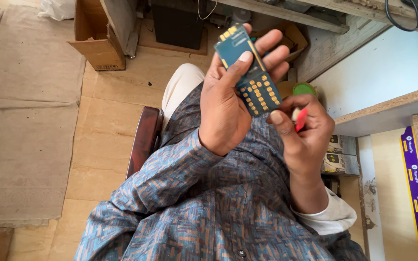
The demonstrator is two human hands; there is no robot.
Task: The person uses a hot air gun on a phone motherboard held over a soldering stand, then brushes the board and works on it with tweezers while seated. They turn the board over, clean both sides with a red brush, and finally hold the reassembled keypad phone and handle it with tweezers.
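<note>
Head view is showing a seated person holding a blue circuit board (250, 71) up over the lap. Left hand (228, 104) is gripping the board, thumb lying across its face and fingers curled behind the far edge; the gold keypad contacts are facing the camera. Right hand (302, 133) is closing its fingers around a small red-and-white tool (299, 119), with the thumb tip resting just beside the board's lower corner.

Judgement on handling: the board is being held by face and edge, which is keeping it steady; it would be sounder to be keeping the thumb off the contact pads and supporting the lower end, since the tool is working close to that corner and a slip could scratch the contacts.

Hard to make out: the working end of the tool is hiding inside the right fist, so its kind cannot be told. The board's back is hidden by the left fingers. A green round lid (304, 88) is showing only partly behind the right hand. A cardboard box (97, 41) is standing well apart on the floor.
</note>
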